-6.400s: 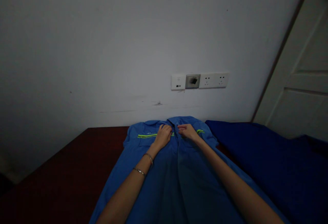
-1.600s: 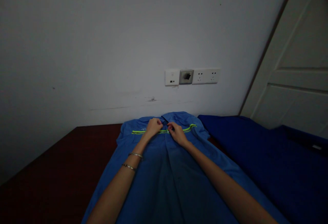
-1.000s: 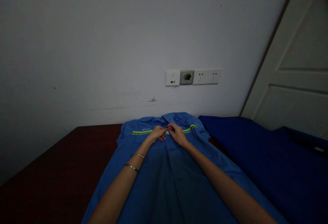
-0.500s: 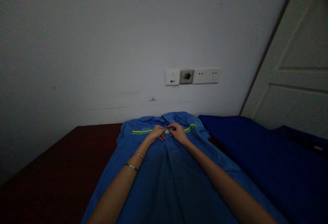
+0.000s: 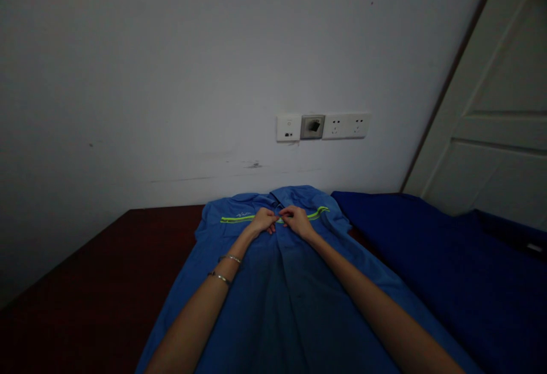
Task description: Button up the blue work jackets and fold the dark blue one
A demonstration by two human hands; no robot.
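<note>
A blue work jacket (image 5: 260, 283) with yellow-green chest stripes lies spread out, its collar end toward the wall. At the front opening, level with the stripes, my left hand (image 5: 263, 222) is closed in a pinch on the jacket's edge. My right hand (image 5: 296, 220) pinches the fabric just to the right, its fingertips almost meeting the left ones. Whatever small fastening lies between the fingertips is hidden. Two thin metal bangles (image 5: 219, 277) circle my left forearm.
The jacket rests on a dark red tabletop (image 5: 98, 271). To the right lies a darker blue cloth (image 5: 427, 260). Behind are a pale wall (image 5: 171, 77) with a row of sockets (image 5: 346, 126) and, at the right, a panelled white door (image 5: 508, 94).
Both hands stay at the same spot on the jacket front, with only slight finger movement. The camera view has shifted very little.
</note>
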